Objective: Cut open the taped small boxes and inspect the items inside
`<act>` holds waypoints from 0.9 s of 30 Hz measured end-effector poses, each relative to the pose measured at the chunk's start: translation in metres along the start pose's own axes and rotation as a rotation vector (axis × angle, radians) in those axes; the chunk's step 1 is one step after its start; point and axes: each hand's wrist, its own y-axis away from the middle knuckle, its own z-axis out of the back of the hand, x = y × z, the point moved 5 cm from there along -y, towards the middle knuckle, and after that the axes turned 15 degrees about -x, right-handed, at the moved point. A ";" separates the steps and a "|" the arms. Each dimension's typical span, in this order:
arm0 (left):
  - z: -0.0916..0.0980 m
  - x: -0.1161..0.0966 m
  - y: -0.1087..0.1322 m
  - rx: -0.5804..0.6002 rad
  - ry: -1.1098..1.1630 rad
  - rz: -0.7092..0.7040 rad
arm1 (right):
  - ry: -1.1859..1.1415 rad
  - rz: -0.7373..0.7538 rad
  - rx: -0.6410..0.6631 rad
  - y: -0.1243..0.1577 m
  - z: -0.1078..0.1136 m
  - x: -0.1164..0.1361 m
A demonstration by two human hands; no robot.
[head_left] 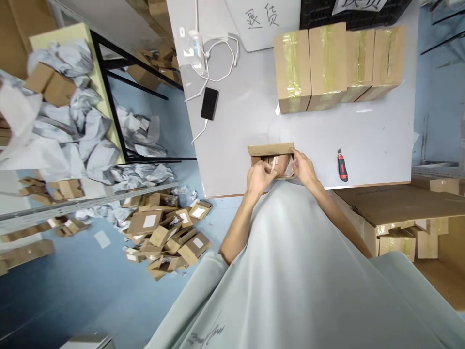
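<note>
A small open cardboard box [271,149] stands at the table's front edge, its flap raised on the far side. My left hand [260,178] is closed at the box's left side, with a small pale item [274,163] at its fingertips. My right hand [304,167] holds the box's right side, its fingers at the flap's corner. Something brownish with clear wrap shows inside the box, too small to identify. To the right, a red and black box cutter [342,167] lies on the table.
Several taped boxes [327,68] stand in a row at the back of the white table [240,111]. A black phone [209,103] with a white cable lies left, near a power strip [196,51]. A large carton [410,206] is at right; opened boxes [167,232] litter the floor.
</note>
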 end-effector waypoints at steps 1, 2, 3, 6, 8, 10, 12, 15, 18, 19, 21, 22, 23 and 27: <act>0.014 0.004 0.007 -0.053 0.029 0.001 | -0.009 0.003 -0.007 0.001 0.001 0.001; 0.028 0.008 0.014 -0.110 0.055 -0.001 | -0.019 0.007 -0.010 0.001 0.002 0.002; 0.042 0.011 0.021 -0.170 0.076 -0.006 | -0.030 0.011 -0.010 0.002 0.002 0.003; 0.081 0.019 0.039 -0.347 0.124 -0.009 | -0.067 0.012 0.006 0.003 -0.001 0.008; 0.100 0.022 0.045 -0.435 0.152 0.008 | -0.094 0.004 0.017 0.003 -0.005 0.013; 0.112 0.023 0.047 -0.477 0.185 0.025 | -0.125 0.016 0.032 0.003 -0.010 0.021; 0.116 0.024 0.046 -0.484 0.217 0.033 | -0.162 0.046 0.043 0.004 -0.016 0.031; 0.114 0.023 0.042 -0.475 0.253 0.029 | -0.210 0.066 0.051 0.004 -0.022 0.044; 0.110 0.023 0.039 -0.461 0.273 0.024 | -0.221 0.039 0.085 0.003 -0.025 0.050; 0.109 0.023 0.039 -0.459 0.278 0.027 | -0.216 0.033 0.114 0.003 -0.025 0.051; 0.109 0.023 0.040 -0.466 0.297 0.039 | -0.187 0.050 0.181 0.003 -0.024 0.052; 0.110 0.023 0.041 -0.474 0.313 0.047 | -0.163 0.070 0.203 0.003 -0.021 0.052; 0.112 0.024 0.042 -0.483 0.332 0.056 | -0.139 0.089 0.211 0.004 -0.018 0.051; 0.118 0.030 0.043 -0.488 0.439 0.103 | -0.125 0.069 0.116 0.004 0.003 0.046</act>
